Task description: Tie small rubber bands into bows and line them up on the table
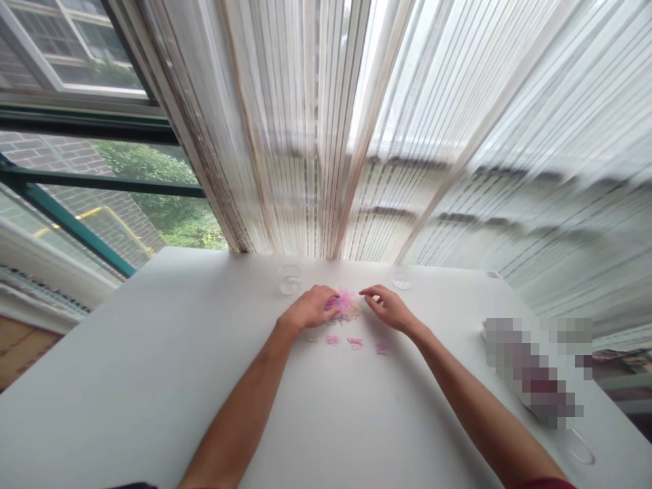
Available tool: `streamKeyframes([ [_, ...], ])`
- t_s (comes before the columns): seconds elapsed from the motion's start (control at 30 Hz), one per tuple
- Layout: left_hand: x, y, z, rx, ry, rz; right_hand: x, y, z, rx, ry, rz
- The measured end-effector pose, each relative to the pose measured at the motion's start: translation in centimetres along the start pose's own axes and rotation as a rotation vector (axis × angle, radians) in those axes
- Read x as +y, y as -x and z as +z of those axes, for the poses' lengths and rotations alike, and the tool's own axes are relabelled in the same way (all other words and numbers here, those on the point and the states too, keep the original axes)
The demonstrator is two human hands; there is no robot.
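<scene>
A loose pile of small thin coloured pieces, pink, purple and yellowish, lies on the white table; they are too small to name for sure. My left hand rests at the pile's left side, thumb and fingers apart around its edge. On the other side my right hand hovers just off the pile, fingers loosely bent with a gap, and nothing visible in them. Nearer to me is a row of small separate groups: a faint yellowish one, a pink one, a red-pink one and a purple one.
Behind my left hand stands a clear round container; a second clear container is behind my right hand. A blurred-out long object with a loop lies at the table's right. Striped curtains hang along the far table edge.
</scene>
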State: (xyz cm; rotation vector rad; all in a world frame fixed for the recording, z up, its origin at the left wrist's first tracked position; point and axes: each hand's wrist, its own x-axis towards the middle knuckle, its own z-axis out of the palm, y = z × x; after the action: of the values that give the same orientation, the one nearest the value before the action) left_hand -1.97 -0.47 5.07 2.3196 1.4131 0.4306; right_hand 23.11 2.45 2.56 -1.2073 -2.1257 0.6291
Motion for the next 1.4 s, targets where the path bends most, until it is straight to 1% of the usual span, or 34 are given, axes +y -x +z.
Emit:
streamKeyframes([
  [0.2,0.3,-0.3,0.0,0.018,-0.041,0.025,0.7,4.5,-0.6,0.107,-0.072,0.08],
  [0.27,0.3,-0.4,-0.1,0.025,-0.05,0.031,0.8,5.5,-0.6,0.143,-0.093,0.107],
  [0.37,0.3,-0.4,-0.4,0.044,-0.058,0.034,1.0,6.4,-0.5,0.192,-0.127,0.151],
  [0.53,1.0,0.0,-1.2,0.078,-0.066,0.053,1.2,6.5,-0.3,0.236,-0.169,0.204],
  [0.63,1.7,0.2,-1.2,0.03,-0.07,0.08,1.1,6.6,-0.2,0.239,-0.177,0.215],
  [0.77,2.1,0.2,-0.7,-0.053,-0.107,0.056,0.9,6.7,-0.1,0.232,-0.177,0.213],
  [0.87,2.1,0.1,-0.6,-0.052,-0.114,0.052,0.8,6.7,-0.1,0.229,-0.171,0.203],
  [1.0,2.2,0.2,-1.0,-0.031,-0.087,0.053,0.9,6.7,-0.1,0.231,-0.159,0.19],
  [1.07,2.4,0.2,-1.0,-0.04,-0.085,0.052,0.9,6.7,-0.1,0.233,-0.153,0.186],
  [1.23,3.1,0.0,0.1,-0.095,-0.151,0.059,0.8,6.7,-0.1,0.232,-0.144,0.181],
  [1.4,3.2,-0.5,1.2,-0.057,-0.189,0.071,0.7,6.7,-0.2,0.225,-0.139,0.171],
])
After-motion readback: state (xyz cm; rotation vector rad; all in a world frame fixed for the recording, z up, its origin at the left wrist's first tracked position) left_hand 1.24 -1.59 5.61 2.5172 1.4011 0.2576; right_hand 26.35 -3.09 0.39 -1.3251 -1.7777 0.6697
